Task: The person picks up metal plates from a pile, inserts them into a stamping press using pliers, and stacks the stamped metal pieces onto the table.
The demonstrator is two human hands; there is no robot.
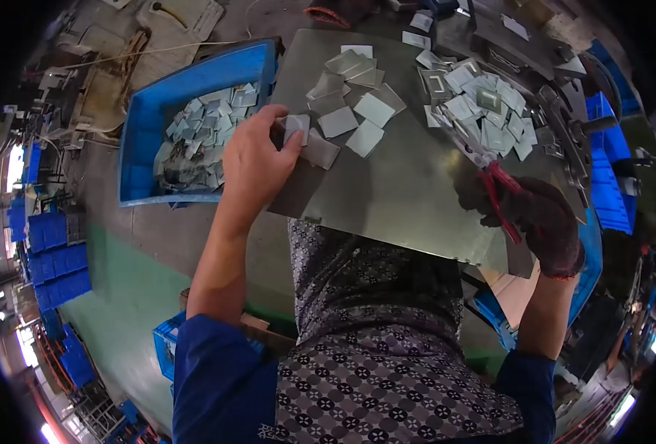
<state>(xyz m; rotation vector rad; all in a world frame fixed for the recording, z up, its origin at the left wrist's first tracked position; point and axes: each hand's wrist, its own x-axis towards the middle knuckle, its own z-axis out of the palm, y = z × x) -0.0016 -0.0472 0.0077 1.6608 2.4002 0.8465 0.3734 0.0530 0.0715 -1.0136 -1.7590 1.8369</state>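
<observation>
My bare left hand (258,159) pinches a small square metal plate (296,126) between thumb and fingers at the left edge of the metal table (387,189). Just beside it lie several flat metal plates (337,123), some overlapping. My right hand (542,218), in a dark glove, is closed around red-handled pliers (499,189). The jaws of the pliers point up and left, toward a heap of pale metal pieces (491,107) with raised or recessed centres. Whether the jaws touch a piece I cannot tell.
A blue bin (139,152) with many metal plates stands left of the table. Dark machine parts (565,122) are at the back right, with another blue bin (613,174) beyond. Stacked blue crates (58,251) stand far left on the floor.
</observation>
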